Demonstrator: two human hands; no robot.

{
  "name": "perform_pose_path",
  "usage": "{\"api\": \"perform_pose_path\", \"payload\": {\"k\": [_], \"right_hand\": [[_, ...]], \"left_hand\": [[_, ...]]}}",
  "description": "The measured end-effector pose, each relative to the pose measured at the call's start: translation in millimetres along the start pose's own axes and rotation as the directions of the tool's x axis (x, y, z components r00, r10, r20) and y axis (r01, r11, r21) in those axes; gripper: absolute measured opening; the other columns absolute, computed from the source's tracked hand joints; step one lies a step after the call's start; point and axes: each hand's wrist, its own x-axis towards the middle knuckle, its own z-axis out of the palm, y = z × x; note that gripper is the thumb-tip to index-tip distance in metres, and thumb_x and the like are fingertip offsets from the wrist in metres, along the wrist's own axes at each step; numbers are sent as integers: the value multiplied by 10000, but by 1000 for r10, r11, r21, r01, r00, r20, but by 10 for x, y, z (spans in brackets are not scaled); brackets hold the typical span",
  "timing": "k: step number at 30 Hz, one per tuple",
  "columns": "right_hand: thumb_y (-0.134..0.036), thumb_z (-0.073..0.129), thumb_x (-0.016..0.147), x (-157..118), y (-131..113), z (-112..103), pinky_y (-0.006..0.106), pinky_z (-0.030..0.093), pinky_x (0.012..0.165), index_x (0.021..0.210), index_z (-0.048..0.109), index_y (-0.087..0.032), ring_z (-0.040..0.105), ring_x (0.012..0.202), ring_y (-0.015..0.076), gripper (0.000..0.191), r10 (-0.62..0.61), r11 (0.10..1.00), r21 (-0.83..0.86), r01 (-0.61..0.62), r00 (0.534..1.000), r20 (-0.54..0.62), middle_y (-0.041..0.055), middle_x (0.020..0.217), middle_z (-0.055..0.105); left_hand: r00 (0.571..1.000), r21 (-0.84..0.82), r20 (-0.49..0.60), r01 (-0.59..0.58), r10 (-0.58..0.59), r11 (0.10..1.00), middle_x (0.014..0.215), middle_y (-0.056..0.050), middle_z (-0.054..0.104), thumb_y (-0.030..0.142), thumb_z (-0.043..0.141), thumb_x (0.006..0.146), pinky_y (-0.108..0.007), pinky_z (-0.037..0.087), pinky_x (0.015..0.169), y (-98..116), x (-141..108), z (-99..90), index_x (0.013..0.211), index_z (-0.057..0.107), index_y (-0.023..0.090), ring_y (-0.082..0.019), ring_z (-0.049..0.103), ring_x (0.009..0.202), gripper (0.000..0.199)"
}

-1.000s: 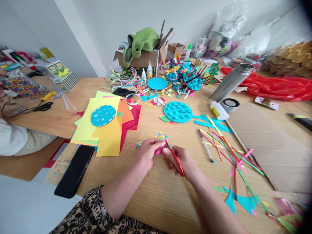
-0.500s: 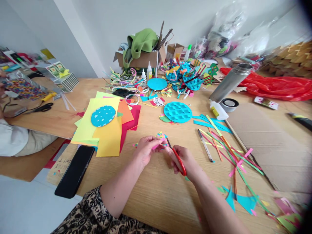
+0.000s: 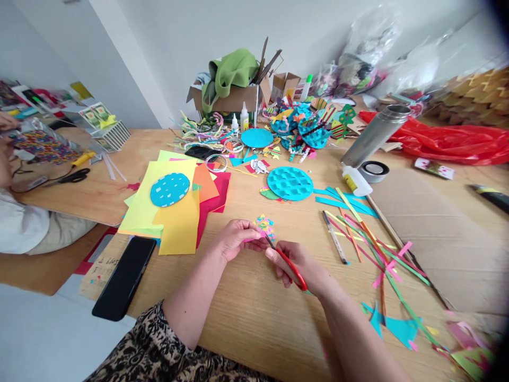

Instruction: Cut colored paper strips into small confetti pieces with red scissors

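My left hand (image 3: pixel 242 240) pinches a small pink paper piece (image 3: pixel 262 232) near the middle of the table. Red-handled scissors (image 3: pixel 294 269) are gripped in my right hand (image 3: pixel 292 262), their blades pointing up and left at the pink piece. Just beyond my fingertips lies a little heap of multicoloured paper bits (image 3: pixel 265 223). Farther back is a blue disc with raised bumps (image 3: pixel 290 183). On the left, a blue oval with pale spots (image 3: pixel 169 190) rests on yellow paper sheets (image 3: pixel 178 231).
A black phone (image 3: pixel 124 278) lies at the left table edge. Coloured strips (image 3: pixel 371 233), a pen (image 3: pixel 335 237) and cardboard (image 3: pixel 437 228) occupy the right, with a leaning steel bottle (image 3: pixel 376 135) behind. Another person's sleeve (image 3: pixel 16 212) shows at far left.
Both hands have shifted slightly; my left hand has moved a little left, and the scissors' handles are slightly lower. More of the paper-bit heap shows beyond my fingers.
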Motion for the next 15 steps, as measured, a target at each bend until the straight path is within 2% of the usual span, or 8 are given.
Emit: {"api": "perform_pose_path", "payload": {"k": [15], "right_hand": [[-558, 597, 722, -1, 1, -8, 159, 341, 325, 645, 386, -192, 456, 327, 60, 429, 24, 999, -41, -23, 1000, 17, -65, 453, 492]], "left_hand": [[999, 36, 29, 22, -23, 999, 694, -95, 705, 216, 702, 605, -311, 485, 650, -2, 2, -12, 661, 647, 110, -185, 652, 631, 132]]}}
